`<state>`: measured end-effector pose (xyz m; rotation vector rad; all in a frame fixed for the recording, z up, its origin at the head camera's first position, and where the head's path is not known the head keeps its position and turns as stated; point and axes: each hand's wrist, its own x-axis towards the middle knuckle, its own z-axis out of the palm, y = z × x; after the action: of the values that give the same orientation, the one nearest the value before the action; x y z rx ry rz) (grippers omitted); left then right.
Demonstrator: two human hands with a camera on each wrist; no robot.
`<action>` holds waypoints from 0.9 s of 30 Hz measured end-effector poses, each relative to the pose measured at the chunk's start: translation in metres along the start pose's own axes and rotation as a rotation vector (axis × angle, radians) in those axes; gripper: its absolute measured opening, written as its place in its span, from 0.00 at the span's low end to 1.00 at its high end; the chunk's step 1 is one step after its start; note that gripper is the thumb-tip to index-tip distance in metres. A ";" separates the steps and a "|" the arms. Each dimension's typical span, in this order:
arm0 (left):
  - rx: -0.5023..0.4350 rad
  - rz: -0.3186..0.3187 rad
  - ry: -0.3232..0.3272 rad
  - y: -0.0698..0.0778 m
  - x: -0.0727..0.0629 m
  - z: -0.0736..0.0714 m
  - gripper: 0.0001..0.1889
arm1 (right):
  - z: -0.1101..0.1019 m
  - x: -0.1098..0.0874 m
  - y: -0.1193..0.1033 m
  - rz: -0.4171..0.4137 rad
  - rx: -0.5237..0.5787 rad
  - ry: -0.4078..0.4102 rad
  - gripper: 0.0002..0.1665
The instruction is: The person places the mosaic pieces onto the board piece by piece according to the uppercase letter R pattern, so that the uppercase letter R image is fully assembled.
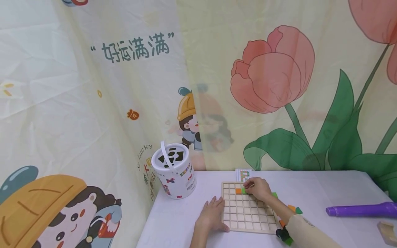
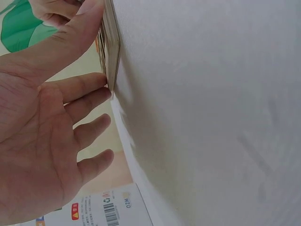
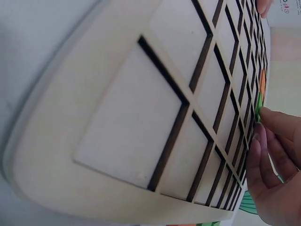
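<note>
The left hand (image 1: 211, 214), relaxed, touches the grid board (image 1: 246, 210) at left; over its far rows, the right hand (image 1: 258, 189) pinches a green tile (image 1: 243, 190) beside an orange tile (image 1: 238, 190)

Soft light, dimmer left-wrist view

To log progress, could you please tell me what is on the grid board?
An orange tile and, by the right hand, a green tile; whatever that hand covers is hidden.
</note>
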<state>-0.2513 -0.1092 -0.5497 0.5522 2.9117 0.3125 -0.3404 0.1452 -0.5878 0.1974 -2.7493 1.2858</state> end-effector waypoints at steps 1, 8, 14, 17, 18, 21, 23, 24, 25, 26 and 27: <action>0.005 0.000 0.000 0.000 0.000 0.001 0.55 | -0.001 -0.001 -0.001 -0.005 -0.008 -0.004 0.08; 0.010 0.001 -0.004 0.002 -0.002 -0.001 0.55 | -0.013 -0.009 -0.003 0.014 0.051 -0.031 0.11; -0.001 0.018 0.010 0.002 -0.001 -0.003 0.55 | -0.027 -0.017 -0.005 0.020 0.084 0.000 0.12; -0.003 0.021 0.009 0.001 -0.002 -0.003 0.55 | -0.033 -0.021 -0.004 0.009 0.052 0.021 0.11; -0.001 0.019 0.009 0.001 -0.002 -0.003 0.55 | -0.035 -0.023 -0.003 0.006 0.042 0.026 0.10; -0.003 0.015 0.003 0.000 -0.002 -0.003 0.55 | -0.039 -0.028 -0.001 0.009 0.035 0.043 0.10; 0.000 0.015 0.001 0.000 -0.002 -0.004 0.55 | -0.043 -0.033 0.000 0.013 0.032 0.055 0.10; -0.002 0.015 -0.001 0.000 -0.002 -0.003 0.55 | -0.045 -0.035 0.000 0.015 0.028 0.060 0.10; -0.006 0.018 -0.003 0.000 -0.002 -0.003 0.55 | -0.048 -0.038 0.001 0.018 0.023 0.065 0.10; -0.010 0.019 -0.005 0.000 -0.001 -0.003 0.55 | -0.050 -0.041 0.001 0.019 0.017 0.069 0.10; -0.013 0.022 -0.004 0.001 -0.001 -0.003 0.55 | -0.053 -0.044 0.001 0.018 0.013 0.075 0.11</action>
<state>-0.2506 -0.1095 -0.5467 0.5823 2.8995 0.3327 -0.2957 0.1898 -0.5614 0.1239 -2.6870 1.2882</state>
